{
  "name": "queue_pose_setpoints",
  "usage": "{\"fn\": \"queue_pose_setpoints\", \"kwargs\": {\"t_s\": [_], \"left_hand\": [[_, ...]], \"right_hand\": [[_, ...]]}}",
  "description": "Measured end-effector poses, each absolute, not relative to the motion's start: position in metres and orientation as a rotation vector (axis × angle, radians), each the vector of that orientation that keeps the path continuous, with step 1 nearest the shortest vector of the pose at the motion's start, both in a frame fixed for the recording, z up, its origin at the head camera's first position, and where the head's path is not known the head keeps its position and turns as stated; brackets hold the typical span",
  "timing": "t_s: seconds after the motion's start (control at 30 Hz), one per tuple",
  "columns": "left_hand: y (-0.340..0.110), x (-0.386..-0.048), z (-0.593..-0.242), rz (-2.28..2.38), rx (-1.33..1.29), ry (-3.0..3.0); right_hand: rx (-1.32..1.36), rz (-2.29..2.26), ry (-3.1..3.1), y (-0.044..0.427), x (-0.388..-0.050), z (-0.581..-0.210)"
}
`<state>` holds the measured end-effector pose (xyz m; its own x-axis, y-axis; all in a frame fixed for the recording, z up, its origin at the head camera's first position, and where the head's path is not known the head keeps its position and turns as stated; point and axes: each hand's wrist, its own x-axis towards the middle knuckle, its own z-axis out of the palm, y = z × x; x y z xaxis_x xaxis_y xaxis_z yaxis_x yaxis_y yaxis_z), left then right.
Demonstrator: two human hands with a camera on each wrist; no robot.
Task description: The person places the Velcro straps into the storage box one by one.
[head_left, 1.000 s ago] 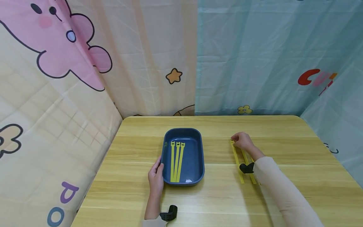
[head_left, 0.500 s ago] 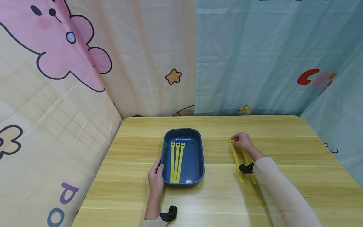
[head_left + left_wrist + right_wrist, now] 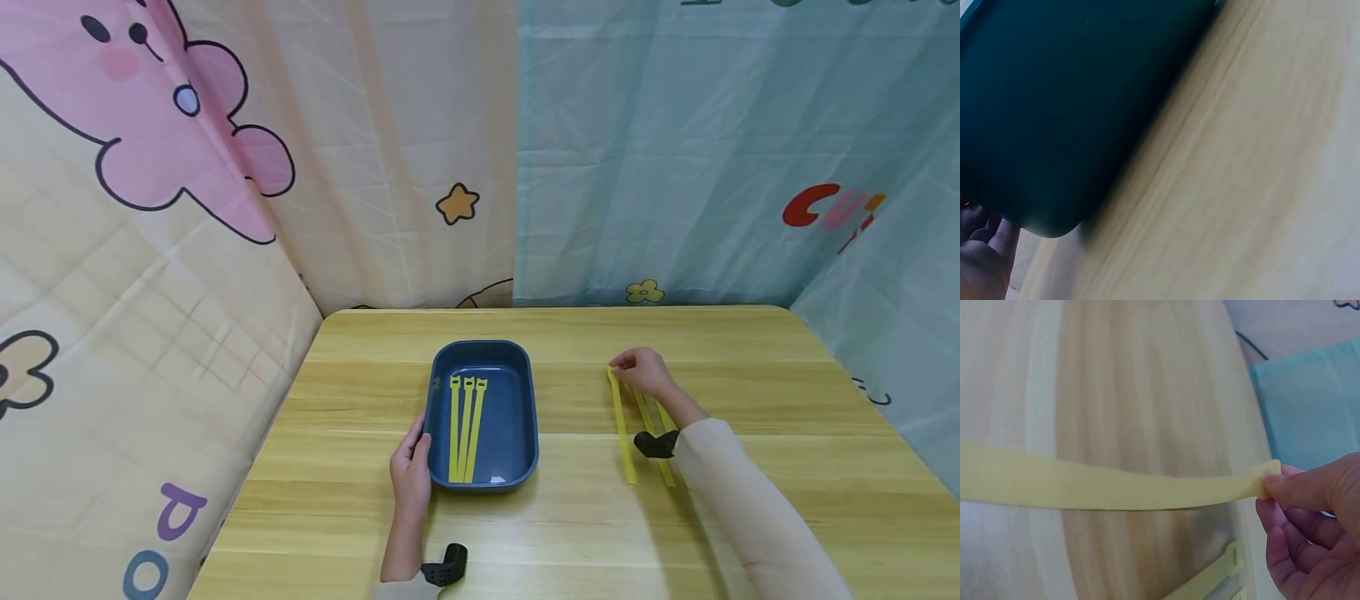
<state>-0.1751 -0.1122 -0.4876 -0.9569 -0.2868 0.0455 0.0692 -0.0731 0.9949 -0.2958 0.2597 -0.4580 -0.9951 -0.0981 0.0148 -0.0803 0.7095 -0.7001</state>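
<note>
In the head view a dark blue tray (image 3: 512,421) sits left of the middle of the table. Three yellow cable ties (image 3: 466,437) with slotted heads lie side by side in it. My left hand (image 3: 410,483) holds the tray's left wall, thumb near the rim; in the left wrist view part of this hand (image 3: 985,256) shows at the tray corner. To the right, my right hand (image 3: 647,373) pinches another yellow cable tie (image 3: 1116,490) at its slotted head, thumb against fingers. The head is raised above the table, and the strap trails toward the near side.
More yellow cable ties (image 3: 643,410) lie under the right hand and forearm, partly hidden; one slotted head of a cable tie (image 3: 1232,556) shows in the right wrist view. Printed curtains (image 3: 637,167) stand behind the wooden table (image 3: 570,533) and at its sides.
The pinched cable tie's head has come up slightly, and its near end has swung a little left. My left hand and the tray stay in place.
</note>
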Motion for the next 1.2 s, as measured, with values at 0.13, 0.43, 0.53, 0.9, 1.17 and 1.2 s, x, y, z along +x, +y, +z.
{"fn": "queue_pose_setpoints", "kwargs": {"t_s": [0.13,0.43,0.53,0.9,1.17,1.2], "left_hand": [[-0.112,-0.174,-0.487,-2.121,0.251,-1.949],[-0.112,-0.175,-0.489,-2.121,0.243,-1.951],[-0.113,-0.175,-0.489,-2.118,0.232,-1.948],[-0.114,-0.176,-0.491,-2.112,0.200,-1.930],[-0.113,-0.176,-0.491,-2.117,0.213,-1.948],[-0.113,-0.176,-0.490,-2.120,0.215,-1.947]], "right_hand": [[-0.170,-1.199,2.889,0.262,-0.294,-0.454],[-0.232,-1.202,2.883,0.265,-0.289,-0.444],[-0.255,-1.223,2.892,0.263,-0.287,-0.438],[-0.259,-1.303,2.893,0.258,-0.280,-0.425],[-0.327,-1.370,2.871,0.258,-0.270,-0.412],[-0.326,-1.376,2.861,0.257,-0.269,-0.410]]}}
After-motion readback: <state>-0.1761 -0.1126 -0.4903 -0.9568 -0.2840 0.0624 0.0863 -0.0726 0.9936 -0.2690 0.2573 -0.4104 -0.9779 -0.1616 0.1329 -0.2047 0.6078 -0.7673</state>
